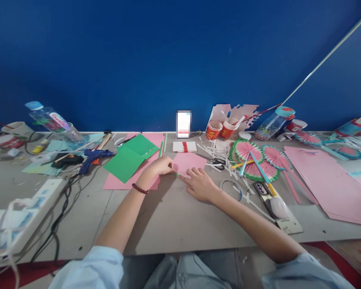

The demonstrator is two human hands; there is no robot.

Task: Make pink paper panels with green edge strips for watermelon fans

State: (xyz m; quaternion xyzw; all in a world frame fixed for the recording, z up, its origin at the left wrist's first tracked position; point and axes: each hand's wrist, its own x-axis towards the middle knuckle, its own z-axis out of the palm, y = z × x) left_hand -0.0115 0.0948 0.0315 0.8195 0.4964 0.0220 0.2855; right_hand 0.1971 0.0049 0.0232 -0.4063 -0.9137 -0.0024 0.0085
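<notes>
In the middle of the table lies a small piece of pink paper [189,161] with a thin green edge along its near side. My left hand [162,165], with a beaded bracelet on the wrist, is closed in a pinch at the paper's near left corner. My right hand [201,185] lies palm down on the near right edge, fingers stretched out, the index finger pointing along the green edge. Left of my hands, green sheets [129,157] rest on larger pink sheets [116,181].
A blue glue gun [94,156] with cables and a power strip [37,210] lie left. A lit phone [183,124] stands against the wall. To the right are scissors [219,163], paper scraps, watermelon-patterned paper fans [249,152], red cups [214,130] and big pink sheets [327,180].
</notes>
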